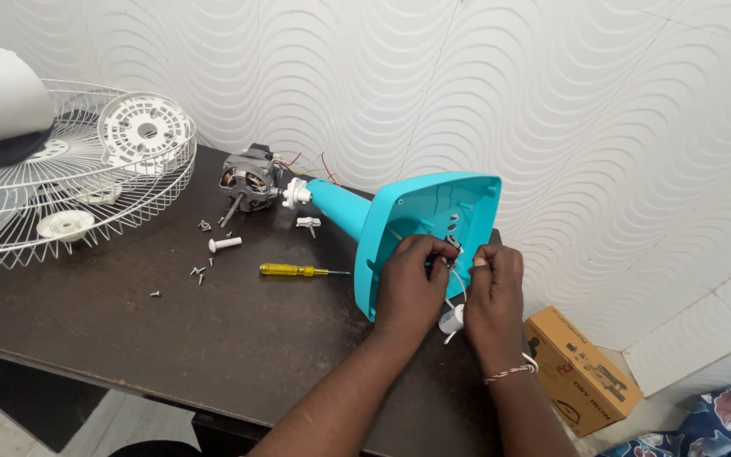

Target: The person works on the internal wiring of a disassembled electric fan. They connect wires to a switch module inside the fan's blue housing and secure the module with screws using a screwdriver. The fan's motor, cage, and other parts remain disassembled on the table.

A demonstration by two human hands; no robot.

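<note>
Item 1: white wire fan guard (10, 211), far left. Item 2: loose small metal screws (199, 272); I judge they could roll off. Item 3: turquoise plastic fan base (420, 211), tipped on the dark wooden table (171, 338). My left hand (412, 283) and right hand (494, 292) pinch thin white wires (460, 279) inside; tugging might snap them.
</note>
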